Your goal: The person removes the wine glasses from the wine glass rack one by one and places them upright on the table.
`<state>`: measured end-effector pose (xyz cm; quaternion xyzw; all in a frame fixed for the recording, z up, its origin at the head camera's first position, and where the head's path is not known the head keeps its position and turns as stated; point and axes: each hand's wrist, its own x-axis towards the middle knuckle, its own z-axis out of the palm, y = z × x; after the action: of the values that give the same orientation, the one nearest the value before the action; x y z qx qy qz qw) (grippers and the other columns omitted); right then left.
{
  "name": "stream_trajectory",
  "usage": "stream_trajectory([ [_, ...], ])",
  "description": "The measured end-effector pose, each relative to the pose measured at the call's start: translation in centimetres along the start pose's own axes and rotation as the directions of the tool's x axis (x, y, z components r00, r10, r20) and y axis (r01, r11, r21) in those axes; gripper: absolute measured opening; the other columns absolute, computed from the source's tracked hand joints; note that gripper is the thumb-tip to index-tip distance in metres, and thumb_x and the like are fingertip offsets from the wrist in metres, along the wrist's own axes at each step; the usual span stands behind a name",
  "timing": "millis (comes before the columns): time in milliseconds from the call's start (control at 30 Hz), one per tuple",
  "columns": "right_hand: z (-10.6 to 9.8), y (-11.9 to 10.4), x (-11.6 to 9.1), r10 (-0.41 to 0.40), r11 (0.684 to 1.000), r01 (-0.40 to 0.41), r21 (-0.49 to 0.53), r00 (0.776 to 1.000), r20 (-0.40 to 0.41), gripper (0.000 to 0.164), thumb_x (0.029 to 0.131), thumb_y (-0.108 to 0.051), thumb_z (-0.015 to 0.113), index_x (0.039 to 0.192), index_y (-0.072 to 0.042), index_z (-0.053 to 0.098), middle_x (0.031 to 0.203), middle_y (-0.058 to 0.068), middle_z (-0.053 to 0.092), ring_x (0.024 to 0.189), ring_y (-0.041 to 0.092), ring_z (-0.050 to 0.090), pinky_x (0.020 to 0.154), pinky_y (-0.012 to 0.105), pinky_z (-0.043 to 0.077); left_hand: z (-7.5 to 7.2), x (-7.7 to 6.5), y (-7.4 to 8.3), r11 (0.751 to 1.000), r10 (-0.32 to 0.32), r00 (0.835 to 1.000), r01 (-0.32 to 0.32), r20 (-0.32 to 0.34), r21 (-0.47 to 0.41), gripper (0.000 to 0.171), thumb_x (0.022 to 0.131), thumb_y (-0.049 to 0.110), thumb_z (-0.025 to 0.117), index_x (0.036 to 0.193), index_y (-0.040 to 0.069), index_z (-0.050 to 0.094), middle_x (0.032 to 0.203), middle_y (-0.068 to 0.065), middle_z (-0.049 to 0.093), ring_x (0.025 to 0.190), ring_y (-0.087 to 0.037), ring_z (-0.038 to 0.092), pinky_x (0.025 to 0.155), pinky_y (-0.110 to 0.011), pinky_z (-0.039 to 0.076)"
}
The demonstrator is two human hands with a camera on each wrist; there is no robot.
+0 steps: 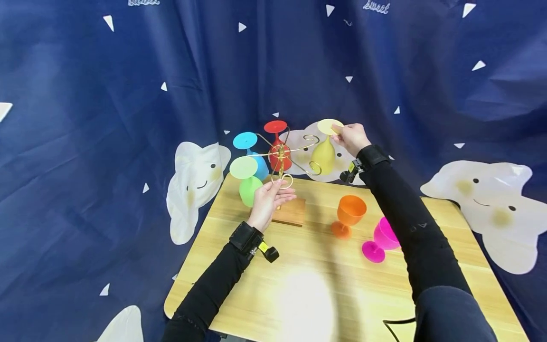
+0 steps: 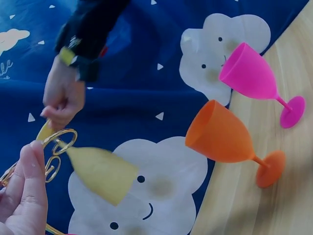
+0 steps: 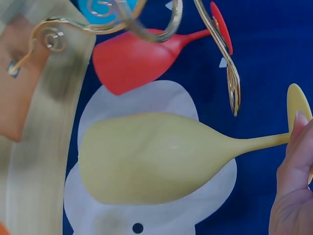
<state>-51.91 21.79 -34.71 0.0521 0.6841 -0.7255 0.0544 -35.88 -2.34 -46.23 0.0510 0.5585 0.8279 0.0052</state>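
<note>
A gold wire glass rack (image 1: 280,154) with curled arms stands on a wooden base (image 1: 294,213). My left hand (image 1: 267,203) pinches one of its front loops between thumb and fingers. Held upside down by the edge of its foot, a yellow goblet (image 1: 323,156) is in my right hand (image 1: 352,137), to the right of the rack. In the right wrist view the goblet's stem is apart from the wire arms. Red (image 1: 279,159), blue (image 1: 259,166) and green (image 1: 249,191) goblets hang upside down on the rack's left and back arms.
An orange goblet (image 1: 351,210) and a magenta goblet (image 1: 386,234) stand upright on the wooden table (image 1: 256,280), right of the rack. Behind the table hangs a blue curtain (image 1: 128,95) with white clouds. A black cable (image 1: 398,322) lies near the front edge.
</note>
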Motion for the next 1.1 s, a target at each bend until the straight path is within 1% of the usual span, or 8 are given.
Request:
stream_trajectory([
  [167,-1.9,0.4,-2.2,-0.02,0.999,0.022,-0.05,0.999,0.042,0.017,0.102,-0.013,0.061,0.091,0.0,0.058,0.064,0.001,0.059,0.053,0.006,0.055,0.05,0.009,0.048,0.3,0.0,-0.3,0.997,-0.004,0.999,0.001,-0.043,-0.083,0.039,0.11,0.02,0.048,0.127,-0.015,0.055,0.118,-0.042,0.061,0.091,-0.026,0.074,0.085,-0.029,0.062],
  [333,-2.3,0.9,-4.0,-0.014,0.998,0.019,-0.061,0.997,0.077,0.016,0.103,-0.013,0.06,0.095,0.0,0.055,0.068,0.0,0.059,0.054,0.006,0.053,0.051,0.009,0.047,0.6,-0.3,-1.6,0.991,-0.027,0.998,0.021,-0.048,-0.129,0.045,0.111,0.029,0.044,0.126,-0.013,0.055,0.104,-0.03,0.07,0.083,-0.021,0.074,0.081,-0.029,0.063],
  [467,-2.1,1.9,-5.7,-0.005,0.998,0.011,-0.059,0.994,0.107,0.016,0.103,-0.011,0.059,0.093,0.001,0.053,0.071,0.001,0.059,0.055,0.006,0.051,0.051,0.009,0.047,1.2,-1.0,-3.4,0.985,-0.138,0.99,0.141,0.04,-0.103,0.056,0.112,0.034,0.037,0.13,-0.018,0.052,0.113,-0.032,0.068,0.09,-0.023,0.075,0.087,-0.031,0.062],
  [567,-2.0,2.9,-7.4,-0.019,0.998,0.029,-0.063,0.988,0.151,0.015,0.103,-0.009,0.058,0.093,0.002,0.055,0.072,0.001,0.06,0.055,0.005,0.05,0.052,0.009,0.047,1.7,-1.2,-4.5,0.936,-0.279,0.952,0.299,0.123,-0.184,0.064,0.112,0.037,0.034,0.138,-0.021,0.044,0.133,-0.038,0.056,0.115,-0.034,0.067,0.1,-0.033,0.056],
  [633,-2.0,3.7,-8.7,-0.041,0.995,0.057,-0.087,0.983,0.178,0.016,0.104,-0.01,0.058,0.094,0.002,0.055,0.072,0.001,0.061,0.055,0.005,0.05,0.053,0.01,0.047,2.2,-1.2,-5.1,0.86,-0.372,0.91,0.411,0.182,-0.301,0.07,0.112,0.041,0.035,0.144,-0.022,0.034,0.145,-0.04,0.043,0.134,-0.04,0.053,0.11,-0.034,0.048],
  [867,-2.4,7.6,-12.7,-0.078,0.984,0.113,-0.135,0.967,0.243,0.015,0.104,-0.009,0.056,0.1,0.005,0.054,0.069,0.001,0.062,0.053,0.005,0.054,0.053,0.012,0.05,3.7,-1.4,-7.6,0.407,-0.573,0.741,0.629,0.351,-0.663,0.097,0.103,0.057,0.046,0.153,-0.017,0.007,0.162,-0.033,0.015,0.152,-0.035,0.023,0.12,-0.031,0.034],
  [1000,-2.7,9.8,-14.1,-0.089,0.977,0.138,-0.16,0.956,0.278,0.014,0.103,-0.01,0.057,0.101,0.004,0.055,0.068,0.001,0.063,0.053,0.005,0.054,0.05,0.014,0.05,4.5,-1.5,-8.6,0.26,-0.617,0.691,0.631,0.377,-0.731,0.096,0.101,0.059,0.048,0.155,-0.01,0.007,0.164,-0.026,0.017,0.152,-0.03,0.024,0.117,-0.03,0.039],
  [1100,-3.1,11.0,-14.9,-0.087,0.978,0.143,-0.153,0.942,0.325,0.011,0.103,-0.009,0.057,0.101,0.002,0.054,0.068,0.0,0.063,0.053,0.006,0.055,0.05,0.016,0.05,5.1,-1.4,-9.1,0.213,-0.613,0.686,0.621,0.391,-0.754,0.091,0.102,0.06,0.046,0.156,-0.004,0.011,0.162,-0.024,0.02,0.152,-0.029,0.025,0.115,-0.028,0.04],
])
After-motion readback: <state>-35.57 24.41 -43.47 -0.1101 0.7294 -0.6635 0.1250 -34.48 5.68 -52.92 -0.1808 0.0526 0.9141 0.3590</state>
